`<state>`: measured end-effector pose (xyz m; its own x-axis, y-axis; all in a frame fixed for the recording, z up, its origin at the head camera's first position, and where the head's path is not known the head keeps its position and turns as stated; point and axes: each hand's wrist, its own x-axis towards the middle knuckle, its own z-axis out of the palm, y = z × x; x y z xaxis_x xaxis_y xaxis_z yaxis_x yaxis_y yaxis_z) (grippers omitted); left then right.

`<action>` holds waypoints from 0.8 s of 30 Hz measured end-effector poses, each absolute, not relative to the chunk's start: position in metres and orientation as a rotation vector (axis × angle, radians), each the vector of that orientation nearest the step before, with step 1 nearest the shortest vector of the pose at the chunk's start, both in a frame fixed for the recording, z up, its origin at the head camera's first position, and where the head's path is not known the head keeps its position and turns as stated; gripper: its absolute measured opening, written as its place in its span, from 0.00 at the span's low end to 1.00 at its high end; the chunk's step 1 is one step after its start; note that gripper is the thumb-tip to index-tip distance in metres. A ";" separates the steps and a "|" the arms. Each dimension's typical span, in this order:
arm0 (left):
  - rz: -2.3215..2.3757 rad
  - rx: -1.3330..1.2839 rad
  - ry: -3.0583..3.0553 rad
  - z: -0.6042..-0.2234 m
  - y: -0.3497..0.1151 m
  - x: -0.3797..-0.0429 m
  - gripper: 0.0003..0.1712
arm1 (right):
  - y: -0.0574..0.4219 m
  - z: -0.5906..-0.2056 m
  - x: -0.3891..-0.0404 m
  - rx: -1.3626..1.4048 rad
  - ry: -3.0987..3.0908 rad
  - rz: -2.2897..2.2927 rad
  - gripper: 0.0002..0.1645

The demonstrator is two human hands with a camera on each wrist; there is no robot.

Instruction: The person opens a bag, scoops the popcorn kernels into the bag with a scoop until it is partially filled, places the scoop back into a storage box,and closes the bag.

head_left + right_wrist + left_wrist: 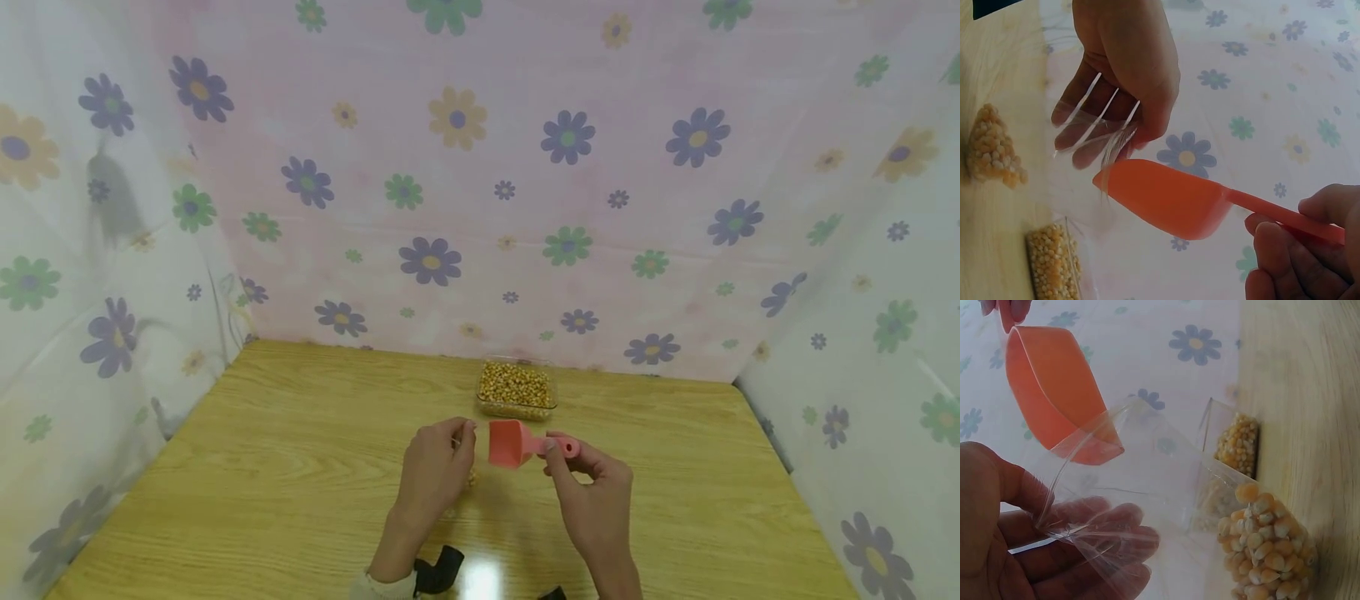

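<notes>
One left hand (437, 468) pinching clear bag (1169, 478); right hand (598, 493), at its three o'clock, gripping red scoop (507, 443); snagged bag might spill kernels (1266, 550).

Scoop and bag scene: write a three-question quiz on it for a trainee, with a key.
1. Which of the person's hands holds the scoop?
2. True or false: the clear bag holds no kernels.
3. Where does the clear container stand? A) inside the bag; B) on the table; C) on the scoop.

Key: 1. The right hand. 2. False; kernels show inside it. 3. B.
</notes>
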<state>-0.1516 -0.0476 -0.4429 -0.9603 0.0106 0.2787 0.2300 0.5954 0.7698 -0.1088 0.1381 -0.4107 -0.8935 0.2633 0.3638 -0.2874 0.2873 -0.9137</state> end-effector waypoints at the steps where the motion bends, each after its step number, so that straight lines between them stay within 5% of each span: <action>1: -1.305 -0.198 -2.575 -0.443 -0.048 -0.152 0.16 | 0.138 -0.411 -0.109 0.018 -2.105 1.643 0.04; 24: -1.376 -0.162 -2.548 -0.442 -0.056 -0.151 0.18 | 0.162 -0.402 -0.148 0.122 -2.001 1.430 0.06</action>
